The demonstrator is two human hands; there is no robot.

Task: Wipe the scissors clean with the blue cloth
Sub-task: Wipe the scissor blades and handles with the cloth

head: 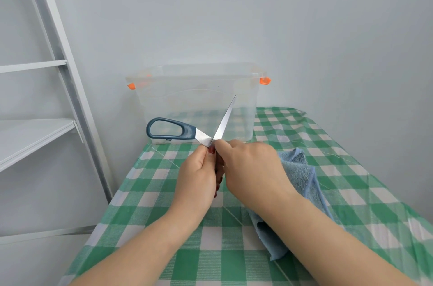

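Your left grip [199,173] and right grip [251,168] both pinch the scissors [203,137] at the pivot. The blades are splayed and your fingers are bare, so a slip could cut you. The blue cloth [302,175] lies right of the scissors, apparently unused. The clear box [196,98] is behind them, the checked bench [210,250] beneath and the white shelf [35,135] to the left.

Head view faces forward and down, close over left hand [199,175], right hand [253,168] and table [140,203].

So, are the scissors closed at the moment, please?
No, the scissors are spread wide open, with the blue-grey handle out to the left and one blade pointing up.
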